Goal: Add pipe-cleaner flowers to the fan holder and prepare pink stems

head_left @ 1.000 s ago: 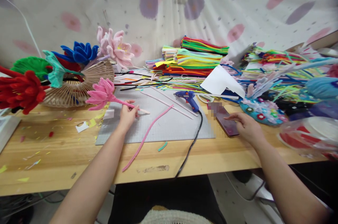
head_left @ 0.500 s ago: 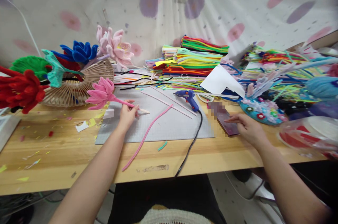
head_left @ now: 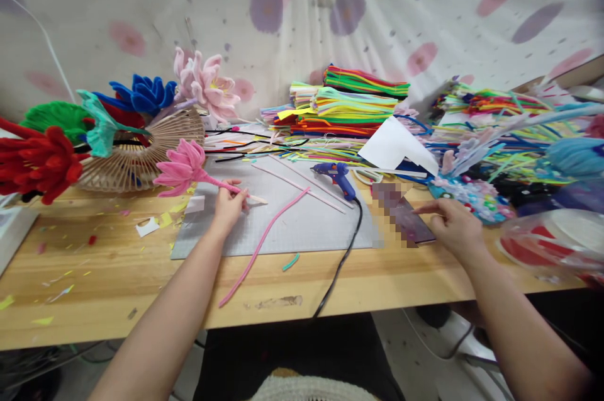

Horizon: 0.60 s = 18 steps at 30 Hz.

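Note:
My left hand (head_left: 229,204) is closed round the stem of a pink pipe-cleaner flower (head_left: 182,167) that rests on the grey cutting mat (head_left: 302,225). A long pink pipe cleaner (head_left: 259,243) lies loose across the mat beside it. My right hand (head_left: 453,226) rests on the right edge of a phone (head_left: 406,220) lying flat on the wooden table (head_left: 94,288), the forefinger stretched over its screen. A blue glue gun (head_left: 336,175) lies on the mat between my hands, its black cord (head_left: 342,259) running off the table's front edge.
A wooden fan-shaped basket (head_left: 141,149) with red, green, blue and pink flowers stands at the left. Stacks of coloured pipe cleaners (head_left: 349,105) and a white sheet (head_left: 394,146) fill the back. Craft clutter and a plastic bag (head_left: 552,243) crowd the right.
My right hand has slid right, to the phone's right edge, and the phone has turned a little under it. My left hand has not moved.

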Available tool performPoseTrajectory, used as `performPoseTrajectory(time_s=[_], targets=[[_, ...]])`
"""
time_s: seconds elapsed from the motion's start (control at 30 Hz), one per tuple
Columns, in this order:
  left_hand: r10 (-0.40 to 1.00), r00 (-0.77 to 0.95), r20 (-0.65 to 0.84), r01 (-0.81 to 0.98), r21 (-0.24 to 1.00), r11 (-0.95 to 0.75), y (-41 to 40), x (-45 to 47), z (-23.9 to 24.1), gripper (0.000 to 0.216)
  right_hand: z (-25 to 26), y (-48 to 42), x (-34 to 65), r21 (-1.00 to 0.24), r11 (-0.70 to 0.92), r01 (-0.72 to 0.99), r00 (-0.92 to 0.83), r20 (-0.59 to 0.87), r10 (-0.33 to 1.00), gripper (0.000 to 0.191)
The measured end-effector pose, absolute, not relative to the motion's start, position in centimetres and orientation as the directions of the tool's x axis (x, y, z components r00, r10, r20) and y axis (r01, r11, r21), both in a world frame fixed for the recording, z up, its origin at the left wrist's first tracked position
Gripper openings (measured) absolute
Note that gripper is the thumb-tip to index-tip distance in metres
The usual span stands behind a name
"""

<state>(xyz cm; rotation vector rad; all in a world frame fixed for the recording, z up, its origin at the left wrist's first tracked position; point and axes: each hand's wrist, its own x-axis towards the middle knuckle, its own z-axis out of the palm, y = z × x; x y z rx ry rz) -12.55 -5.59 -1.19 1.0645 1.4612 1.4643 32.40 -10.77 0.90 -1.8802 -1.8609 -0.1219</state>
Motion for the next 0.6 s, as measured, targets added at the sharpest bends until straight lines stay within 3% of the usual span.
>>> performPoseTrajectory(time_s=[0.2, 0.3, 0.37, 0.5, 0.6], targets=[[0.951, -0.309, 0.000, -0.008, 1.000, -0.003, -5.6, -12.5, -0.6, 0.034, 2.9, -10.0, 23.4, -0.357, 0.490, 0.795, -0.352, 0.386, 0.853, 0.017], [0.964, -0.265, -0.018, -0.027, 1.000, 0.011, -5.8, -12.5, -0.3, 0.037, 3.6, -9.0, 15.8, -0.394, 0.717, 0.575, -0.607, 0.383, 0.697, 0.017], [0.972, -0.232, -0.028, -0.038, 0.999, 0.019, -6.0, -12.6, -0.2, 0.040, 3.7, -8.4, 10.9, -0.356, 0.828, 0.433, -0.755, 0.359, 0.549, 0.017], [0.981, -0.195, -0.014, -0.036, 0.999, 0.008, -6.1, -12.8, 0.0, 0.044, 2.5, -8.6, 3.9, -0.287, 0.940, 0.185, -0.929, 0.261, 0.263, 0.023], [0.980, -0.197, 0.000, -0.032, 0.999, -0.006, -6.0, -12.8, -0.1, 0.043, 1.1, -9.6, 1.6, -0.272, 0.955, 0.117, -0.967, 0.188, 0.172, 0.020]])
